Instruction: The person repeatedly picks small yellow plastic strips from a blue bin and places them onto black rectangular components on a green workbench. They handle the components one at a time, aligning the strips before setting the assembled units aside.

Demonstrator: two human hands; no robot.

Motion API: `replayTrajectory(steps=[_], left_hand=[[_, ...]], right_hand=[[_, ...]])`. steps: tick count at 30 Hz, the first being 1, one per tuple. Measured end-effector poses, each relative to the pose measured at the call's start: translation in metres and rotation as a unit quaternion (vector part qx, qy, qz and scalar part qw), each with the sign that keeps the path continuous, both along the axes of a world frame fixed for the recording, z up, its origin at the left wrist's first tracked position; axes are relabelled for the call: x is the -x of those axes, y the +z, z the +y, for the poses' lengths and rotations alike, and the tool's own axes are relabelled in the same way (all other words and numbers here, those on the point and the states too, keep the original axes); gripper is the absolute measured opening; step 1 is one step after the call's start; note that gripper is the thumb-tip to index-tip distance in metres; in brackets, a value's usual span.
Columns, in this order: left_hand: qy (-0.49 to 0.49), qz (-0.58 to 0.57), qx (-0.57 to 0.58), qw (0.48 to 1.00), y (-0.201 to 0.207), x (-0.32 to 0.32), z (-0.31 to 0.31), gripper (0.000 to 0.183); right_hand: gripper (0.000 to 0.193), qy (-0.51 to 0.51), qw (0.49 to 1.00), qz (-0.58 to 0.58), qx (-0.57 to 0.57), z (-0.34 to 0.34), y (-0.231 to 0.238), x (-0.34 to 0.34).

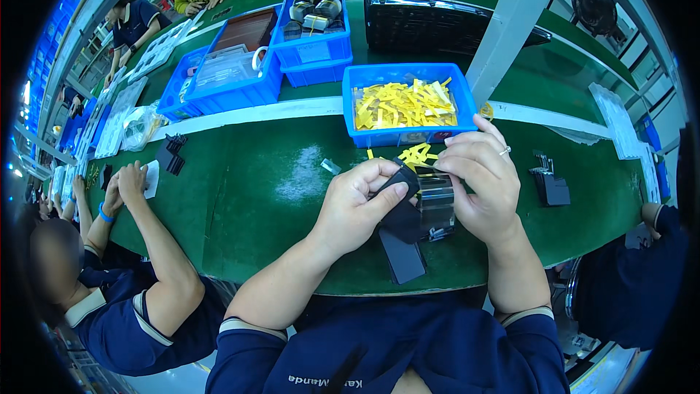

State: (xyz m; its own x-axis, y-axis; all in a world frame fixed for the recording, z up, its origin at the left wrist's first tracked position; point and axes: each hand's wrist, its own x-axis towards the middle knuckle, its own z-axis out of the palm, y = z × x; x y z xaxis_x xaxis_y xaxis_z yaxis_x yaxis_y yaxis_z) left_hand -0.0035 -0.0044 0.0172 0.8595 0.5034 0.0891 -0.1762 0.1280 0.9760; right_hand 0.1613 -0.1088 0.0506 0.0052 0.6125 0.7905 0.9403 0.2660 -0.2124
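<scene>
My left hand (357,201) is closed on a flat black panel (401,217), its thumb lying along the top. Close to the panel's right side, the fingertips of my right hand (485,179) are pinched together; whatever they hold is too small to make out. Between the hands lie clear, glossy film-like pieces (437,197), partly hidden by my fingers. Another black panel (403,261) rests on the green table below them. Just beyond my hands is a small pile of yellow strips (418,155).
A blue bin (348,106) of yellow strips stands beyond my hands, beside a white post (514,22). More blue bins (240,95) sit at the far left. Black panels (554,191) lie at right, others (170,155) at left near a co-worker's hands (131,182).
</scene>
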Motion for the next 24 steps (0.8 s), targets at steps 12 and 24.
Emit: replayTrajectory(steps=[12, 24], left_hand=[[0.086, -0.081, -0.079, 0.99, -0.005, -0.006, -0.002, 0.012], [0.179, -0.11, -0.174, 0.962, -0.012, -0.007, -0.003, 0.019]], right_hand=[[0.004, 0.148, 0.721, 0.608, 0.3, 0.002, -0.025, -0.005], [0.021, -0.039, 0.996, 0.062, -0.056, 0.003, -0.008, 0.011]])
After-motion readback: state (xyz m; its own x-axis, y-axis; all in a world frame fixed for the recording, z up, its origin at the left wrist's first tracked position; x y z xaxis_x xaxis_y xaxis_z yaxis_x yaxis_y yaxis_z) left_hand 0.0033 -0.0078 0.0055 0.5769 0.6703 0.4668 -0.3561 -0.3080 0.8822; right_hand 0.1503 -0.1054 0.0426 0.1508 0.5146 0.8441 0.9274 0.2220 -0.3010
